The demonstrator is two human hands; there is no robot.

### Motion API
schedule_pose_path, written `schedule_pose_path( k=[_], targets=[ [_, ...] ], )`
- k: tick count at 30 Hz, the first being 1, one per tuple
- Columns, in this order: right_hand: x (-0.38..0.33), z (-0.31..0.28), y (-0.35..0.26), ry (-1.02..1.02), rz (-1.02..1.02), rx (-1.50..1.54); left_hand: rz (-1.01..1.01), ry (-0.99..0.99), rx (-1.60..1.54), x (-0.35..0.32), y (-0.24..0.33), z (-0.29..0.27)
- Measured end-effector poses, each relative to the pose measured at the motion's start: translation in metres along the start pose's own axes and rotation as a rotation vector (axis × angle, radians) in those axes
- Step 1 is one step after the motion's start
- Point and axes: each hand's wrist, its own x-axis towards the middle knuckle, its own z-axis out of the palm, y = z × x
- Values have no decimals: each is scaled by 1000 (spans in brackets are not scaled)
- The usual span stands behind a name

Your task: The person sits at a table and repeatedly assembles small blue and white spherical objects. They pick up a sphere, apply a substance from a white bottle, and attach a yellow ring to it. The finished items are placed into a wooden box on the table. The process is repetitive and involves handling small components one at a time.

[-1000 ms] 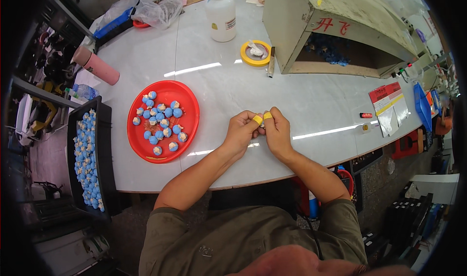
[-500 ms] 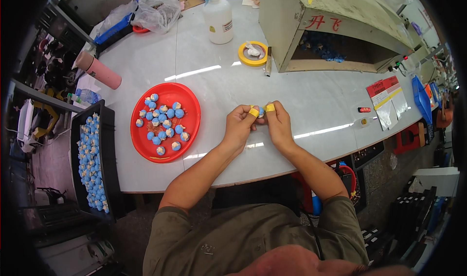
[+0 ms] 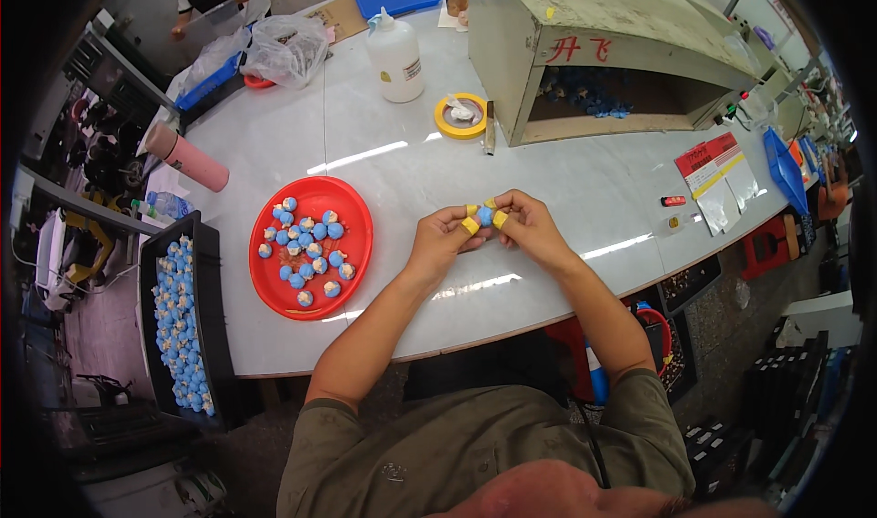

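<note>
Both hands meet just above the white counter [image 3: 566, 180], left hand [image 3: 441, 241] and right hand [image 3: 528, 227] pinching one small blue ball [image 3: 485, 216] between yellow-taped fingertips [image 3: 470, 225]. Left of them sits a red plate [image 3: 354, 215] full of the same blue pieces, and past the counter edge there's a black tray [image 3: 206, 271] with more.

Behind the round red plastic tray [image 3: 311, 246]: tall white plastic bottle [image 3: 395, 58] bearing a small pale label. Far right of that tray, near the table edge: red-and-white printed card [image 3: 705, 160] beside clear plastic sleeves [image 3: 731, 198]. Beyond the bottle: crumpled clear plastic bag [image 3: 286, 50].
</note>
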Motion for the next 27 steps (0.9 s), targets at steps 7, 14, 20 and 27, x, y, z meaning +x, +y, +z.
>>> schedule_pose_path(
  k=[7,14,20,27],
  targets=[
    [-2,-12,7,-116,34,-106,-3,-33,123,3,-5,-6],
    [-1,-9,9,-146,29,-96,34,-30,153,5,-14,-9],
    [0,-8,16,-138,12,-79,18,-12,152,4,-10,-8],
    [4,1,14,-21,78,-98,-114,20,99,3,8,-5]
  ],
)
